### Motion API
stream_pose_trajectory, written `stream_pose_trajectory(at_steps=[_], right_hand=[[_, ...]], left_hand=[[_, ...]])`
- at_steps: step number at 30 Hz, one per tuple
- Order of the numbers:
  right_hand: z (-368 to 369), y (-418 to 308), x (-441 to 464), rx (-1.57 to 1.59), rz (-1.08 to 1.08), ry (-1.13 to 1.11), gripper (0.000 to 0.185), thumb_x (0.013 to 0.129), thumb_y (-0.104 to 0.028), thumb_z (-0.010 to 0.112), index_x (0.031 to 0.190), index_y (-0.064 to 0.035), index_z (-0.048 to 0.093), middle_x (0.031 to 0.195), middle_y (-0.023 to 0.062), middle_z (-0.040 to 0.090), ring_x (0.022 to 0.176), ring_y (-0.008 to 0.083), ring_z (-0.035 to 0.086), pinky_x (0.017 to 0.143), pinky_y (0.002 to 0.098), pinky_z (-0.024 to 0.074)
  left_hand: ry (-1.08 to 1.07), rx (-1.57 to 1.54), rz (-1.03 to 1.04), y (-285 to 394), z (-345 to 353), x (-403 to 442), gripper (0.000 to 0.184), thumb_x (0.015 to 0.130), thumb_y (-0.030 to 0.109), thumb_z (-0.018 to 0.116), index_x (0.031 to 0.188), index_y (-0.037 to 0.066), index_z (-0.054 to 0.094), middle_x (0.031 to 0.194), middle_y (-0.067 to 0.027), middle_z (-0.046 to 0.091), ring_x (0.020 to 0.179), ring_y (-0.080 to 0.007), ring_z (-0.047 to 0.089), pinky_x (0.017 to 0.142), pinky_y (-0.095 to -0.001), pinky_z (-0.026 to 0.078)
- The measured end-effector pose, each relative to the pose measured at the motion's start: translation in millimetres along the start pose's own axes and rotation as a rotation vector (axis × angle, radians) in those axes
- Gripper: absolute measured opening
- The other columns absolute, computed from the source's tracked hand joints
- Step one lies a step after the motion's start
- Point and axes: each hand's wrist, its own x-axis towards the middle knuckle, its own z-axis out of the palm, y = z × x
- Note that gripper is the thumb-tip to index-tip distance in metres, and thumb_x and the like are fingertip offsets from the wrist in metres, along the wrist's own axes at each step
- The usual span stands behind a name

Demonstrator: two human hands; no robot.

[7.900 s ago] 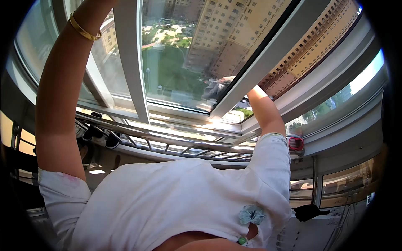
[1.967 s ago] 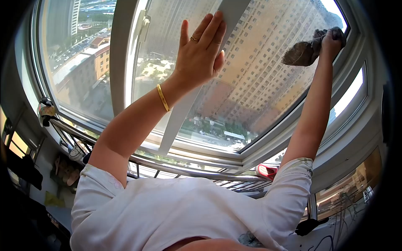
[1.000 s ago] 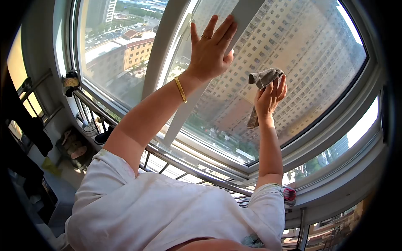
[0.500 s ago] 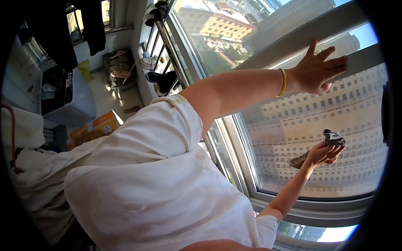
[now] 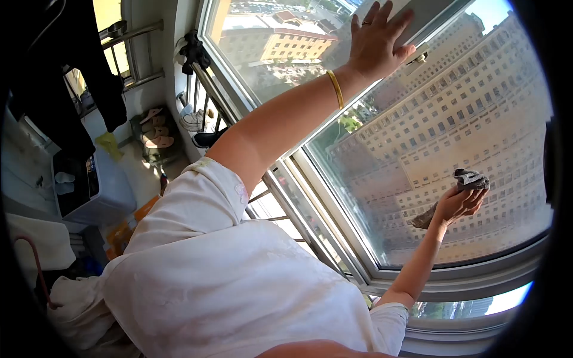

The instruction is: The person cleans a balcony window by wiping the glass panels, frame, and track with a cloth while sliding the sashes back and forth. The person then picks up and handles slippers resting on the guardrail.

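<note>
My left hand [image 5: 377, 46], with a yellow bracelet [image 5: 335, 89] and a ring, lies with fingers spread against the light window frame [image 5: 434, 21]. A window latch [image 5: 421, 53] sits just beside it. My right hand [image 5: 458, 206] is wrapped round a crumpled grey cloth [image 5: 473, 179] in front of the window pane [image 5: 382, 173]. The cloth sticks out on both sides of the hand and appears to lie against the glass. Hazy marks show on this pane, and tall buildings stand beyond it.
Metal rails [image 5: 286, 206] run along the window, with shoes [image 5: 192, 121] near them. On the left are dark hanging clothes [image 5: 77, 77], a white washing machine [image 5: 107, 185], shoes on a dark surface [image 5: 156, 134] and an orange box [image 5: 122, 234].
The view has turned. My left hand has shifted up and left in the picture, still spread on the frame, and the latch now shows. My right hand keeps hold of the cloth, nearly unmoved.
</note>
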Motion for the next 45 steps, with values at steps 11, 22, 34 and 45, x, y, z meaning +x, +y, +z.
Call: stream_pose_trajectory(at_steps=[11, 22, 34, 45], right_hand=[[2.0, -165.8, -1.5, 0.496, -0.798, -0.466, 0.041, 0.091, -0.018, 0.048, 0.130, -0.0157, 0.059, 0.148, -0.0016, 0.042, 0.145, 0.0198, 0.024, 0.118, 0.0509, 0.0153], [41.4, 68.0, 389.4, -0.269, 0.527, 0.020, 0.028, 0.094, -0.025, 0.053, 0.103, -0.0026, 0.066, 0.126, 0.0179, 0.051, 0.115, 0.0334, 0.047, 0.096, 0.0496, 0.0416], [32.4, -130.7, 279.2, 0.169, -0.406, -0.295, 0.052, 0.084, -0.020, 0.053, 0.132, -0.0003, 0.051, 0.141, 0.0163, 0.045, 0.139, 0.0331, 0.030, 0.114, 0.0467, 0.0216], [109.1, -39.5, 425.0, -0.052, -0.050, 0.146, 0.042, 0.085, -0.023, 0.052, 0.124, -0.0093, 0.059, 0.137, 0.0131, 0.049, 0.136, 0.0286, 0.035, 0.108, 0.0595, 0.0240]], left_hand=[[-0.129, 0.199, 0.128, 2.2, -10.2, -7.4, 0.073, 0.090, 0.035, 0.064, 0.146, 0.001, 0.032, 0.147, -0.0279, 0.034, 0.134, -0.0419, 0.036, 0.107, -0.0505, 0.031], [-0.134, 0.176, 0.121, 0.1, -8.3, -10.9, 0.068, 0.093, 0.033, 0.056, 0.147, 0.001, 0.030, 0.151, -0.0253, 0.030, 0.137, -0.0412, 0.033, 0.106, -0.0556, 0.029], [-0.182, 0.153, 0.098, -0.3, -13.7, -11.7, 0.070, 0.092, 0.032, 0.057, 0.148, 0.004, 0.029, 0.153, -0.0234, 0.026, 0.139, -0.0395, 0.030, 0.108, -0.0570, 0.026], [-0.195, 0.111, 0.077, -1.6, -12.9, -11.7, 0.071, 0.089, 0.029, 0.062, 0.147, 0.003, 0.031, 0.152, -0.0243, 0.028, 0.138, -0.0406, 0.032, 0.108, -0.0591, 0.026]])
